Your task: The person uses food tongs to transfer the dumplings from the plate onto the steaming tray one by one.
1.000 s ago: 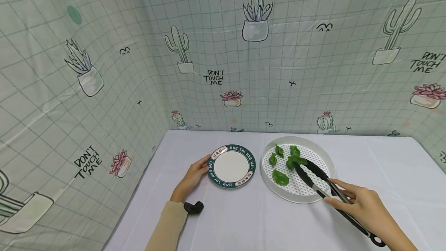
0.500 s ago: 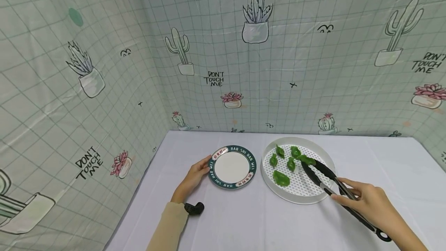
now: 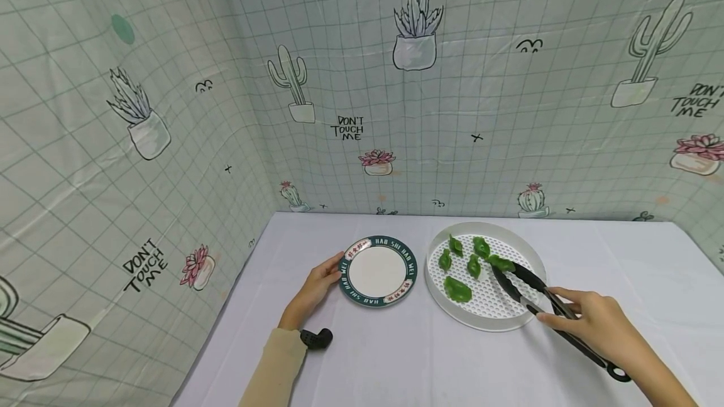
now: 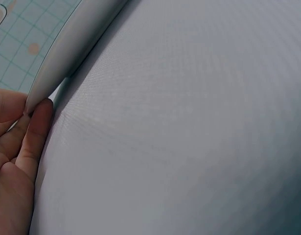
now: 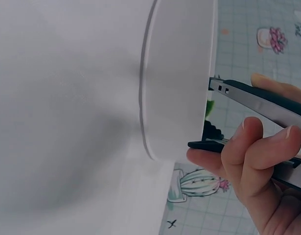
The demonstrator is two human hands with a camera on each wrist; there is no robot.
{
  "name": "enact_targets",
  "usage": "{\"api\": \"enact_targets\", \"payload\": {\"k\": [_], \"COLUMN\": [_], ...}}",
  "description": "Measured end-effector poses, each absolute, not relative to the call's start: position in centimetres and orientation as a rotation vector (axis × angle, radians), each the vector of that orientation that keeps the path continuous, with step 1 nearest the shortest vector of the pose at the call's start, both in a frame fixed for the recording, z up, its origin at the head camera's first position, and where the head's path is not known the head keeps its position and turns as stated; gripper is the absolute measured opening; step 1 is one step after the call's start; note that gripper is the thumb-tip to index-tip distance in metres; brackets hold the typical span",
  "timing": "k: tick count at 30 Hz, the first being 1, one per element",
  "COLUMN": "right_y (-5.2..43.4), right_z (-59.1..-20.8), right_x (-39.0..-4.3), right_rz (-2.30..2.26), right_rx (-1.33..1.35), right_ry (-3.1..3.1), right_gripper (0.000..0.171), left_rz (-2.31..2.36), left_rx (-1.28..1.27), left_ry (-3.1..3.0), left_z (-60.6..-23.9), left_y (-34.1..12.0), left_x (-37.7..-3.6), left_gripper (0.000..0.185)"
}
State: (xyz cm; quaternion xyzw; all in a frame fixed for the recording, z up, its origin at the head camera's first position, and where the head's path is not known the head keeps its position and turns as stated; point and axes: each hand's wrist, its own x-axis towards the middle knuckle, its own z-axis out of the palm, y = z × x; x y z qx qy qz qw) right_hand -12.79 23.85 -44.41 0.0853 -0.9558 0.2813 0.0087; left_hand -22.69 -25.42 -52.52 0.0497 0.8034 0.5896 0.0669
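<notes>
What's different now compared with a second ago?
The right hand drew the black tongs back toward the tray's right side, dragging one green dumpling away from its neighbour. The left hand kept touching the plate; the white tray and the other dumplings stayed put.

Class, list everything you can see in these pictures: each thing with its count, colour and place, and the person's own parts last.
Dumplings: five, green, in the tray; one between the tong tips.
Tray: one, white, perforated, right on the table.
Plate: one, white with dark green rim, left of the tray.
Tongs: one, black, reaching into the tray.
Table: one, white.
Backdrop: one, pale green, cactus print.
Left hand: touches the plate's rim.
Right hand: grips the tongs.
</notes>
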Motion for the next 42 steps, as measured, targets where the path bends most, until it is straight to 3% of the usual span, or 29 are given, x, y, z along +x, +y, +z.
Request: {"api": "enact_targets", "payload": {"k": [25, 42], "right_y": [23.2, 23.6], "right_z": [-44.2, -44.0], "right_x": [-14.3, -13.1], "right_rz": [0.857, 0.879], "right_rx": [0.277, 0.212], "right_ry": [-3.096, -3.023], "right_gripper": [0.070, 0.075], "left_rz": [1.775, 1.774], "left_rx": [0.158, 0.144], "left_ry": [2.428, 2.426], "left_z": [-52.4, -52.7], "left_y": [-25.2, -25.6], "left_x": [-22.7, -22.7], "left_gripper": [0.050, 0.049]}}
